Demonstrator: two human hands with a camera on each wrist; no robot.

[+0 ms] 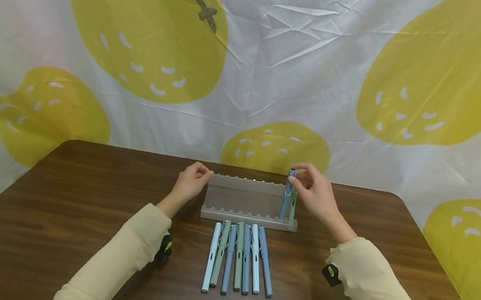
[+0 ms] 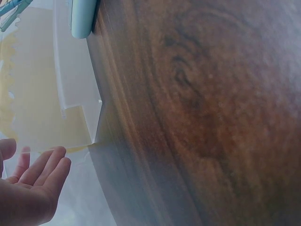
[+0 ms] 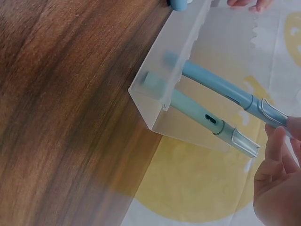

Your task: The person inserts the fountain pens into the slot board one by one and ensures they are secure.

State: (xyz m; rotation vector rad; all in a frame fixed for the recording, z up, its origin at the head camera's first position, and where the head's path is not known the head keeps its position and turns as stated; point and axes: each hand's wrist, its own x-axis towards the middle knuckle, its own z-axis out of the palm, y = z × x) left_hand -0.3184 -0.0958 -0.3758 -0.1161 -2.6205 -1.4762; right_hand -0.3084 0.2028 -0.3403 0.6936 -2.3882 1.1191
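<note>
A clear frosted pen rack (image 1: 230, 217) with scalloped edges stands toward the back of the table. My right hand (image 1: 317, 191) pinches a blue pen (image 3: 218, 87) near its capped top, thumb on the near side. The pen's lower end sits behind the rack's front wall. Beside it on the right, a green pen (image 3: 195, 110) with a silver clip leans in the end notch. At the rack's rear left corner, my left hand (image 1: 190, 182) pinches the edge between thumb and fingertip; its other fingers (image 2: 51, 172) stretch out behind.
In front of the rack lie several capped pens side by side, among them a pale blue pen (image 1: 210, 259), a green pen (image 1: 238, 263) and a darker blue pen (image 1: 264, 262). A lemon-print cloth (image 1: 252, 69) hangs behind the brown wooden table (image 1: 96, 211).
</note>
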